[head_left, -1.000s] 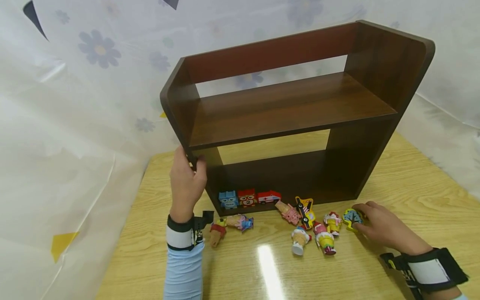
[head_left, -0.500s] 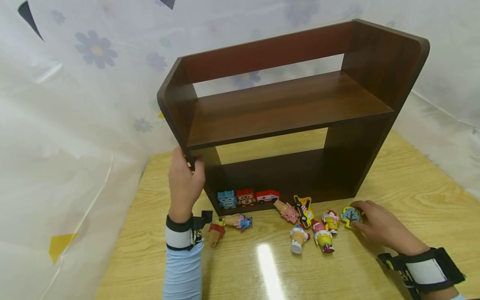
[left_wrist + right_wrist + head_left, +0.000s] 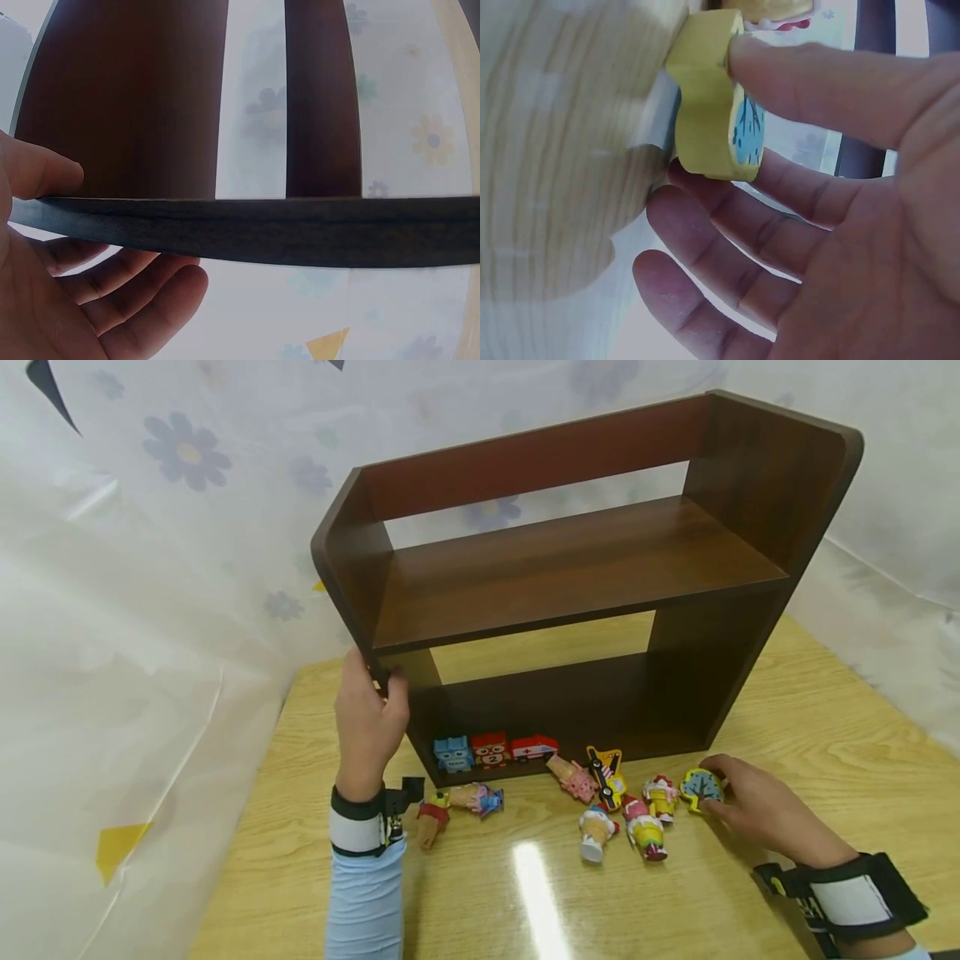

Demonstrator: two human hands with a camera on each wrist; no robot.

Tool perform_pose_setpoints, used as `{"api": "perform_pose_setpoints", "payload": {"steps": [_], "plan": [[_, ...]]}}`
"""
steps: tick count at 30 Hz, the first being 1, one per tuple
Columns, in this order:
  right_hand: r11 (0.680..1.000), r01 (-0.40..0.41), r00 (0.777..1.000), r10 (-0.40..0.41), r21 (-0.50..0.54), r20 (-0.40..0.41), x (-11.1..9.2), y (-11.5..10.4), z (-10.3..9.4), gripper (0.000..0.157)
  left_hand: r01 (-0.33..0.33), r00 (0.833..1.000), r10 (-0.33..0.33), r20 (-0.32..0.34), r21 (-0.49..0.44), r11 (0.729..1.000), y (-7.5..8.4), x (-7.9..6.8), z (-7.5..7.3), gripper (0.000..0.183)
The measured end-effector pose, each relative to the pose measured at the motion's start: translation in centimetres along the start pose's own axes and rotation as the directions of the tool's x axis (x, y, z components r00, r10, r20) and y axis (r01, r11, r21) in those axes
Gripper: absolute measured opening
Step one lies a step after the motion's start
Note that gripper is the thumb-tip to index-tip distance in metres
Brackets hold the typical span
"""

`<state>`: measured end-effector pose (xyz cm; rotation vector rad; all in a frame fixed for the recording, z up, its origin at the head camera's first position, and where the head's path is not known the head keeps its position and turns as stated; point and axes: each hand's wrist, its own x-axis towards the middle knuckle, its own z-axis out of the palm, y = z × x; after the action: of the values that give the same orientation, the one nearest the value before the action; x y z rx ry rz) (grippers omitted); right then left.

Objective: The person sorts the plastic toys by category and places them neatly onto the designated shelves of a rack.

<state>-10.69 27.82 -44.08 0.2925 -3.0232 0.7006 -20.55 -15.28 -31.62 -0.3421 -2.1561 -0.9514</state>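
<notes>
My left hand (image 3: pixel 369 727) grips the left side panel of a dark brown wooden shelf (image 3: pixel 577 568); the left wrist view has the thumb on the panel's inner side and the fingers on the outer side. At the right, my right hand (image 3: pixel 765 806) pinches a tree-shaped toy block (image 3: pixel 709 97) with yellow sides and a blue face, low by the tabletop. Left of it lie a figure with a red top (image 3: pixel 661 797) and a pink-and-yellow figure (image 3: pixel 645 829).
On the lower shelf stand a blue owl block (image 3: pixel 453 754), a red owl block (image 3: pixel 491 750) and a red ambulance block (image 3: pixel 534 747). A pink cone figure (image 3: pixel 573 778) and a yellow truck block (image 3: pixel 607 777) lie at its front edge. Several figures (image 3: pixel 596 833) lie on the wooden table (image 3: pixel 300 877).
The head view has shifted slightly. Both hands keep their places, the left on the shelf panel and the right at the tree-shaped block.
</notes>
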Motion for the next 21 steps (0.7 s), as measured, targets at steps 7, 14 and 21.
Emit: {"api": "perform_pose_setpoints", "payload": {"steps": [7,14,21], "plan": [[1.0,-0.015,1.0,0.015,-0.004,0.0,0.01,-0.12,-0.01,0.048,0.005,1.0,-0.005,0.003,0.005,1.0,0.03,0.01,-0.04,0.037],[0.998,0.018,1.0,-0.017,-0.058,0.019,0.46,0.08,0.17,0.046,0.003,1.0,-0.003,-0.004,0.008,1.0,-0.09,0.07,-0.16,0.037],[0.994,0.028,1.0,-0.028,-0.109,0.004,0.88,-0.66,-0.64,0.042,-0.015,1.0,0.015,-0.005,0.003,1.0,0.01,0.13,-0.12,0.037]]}}
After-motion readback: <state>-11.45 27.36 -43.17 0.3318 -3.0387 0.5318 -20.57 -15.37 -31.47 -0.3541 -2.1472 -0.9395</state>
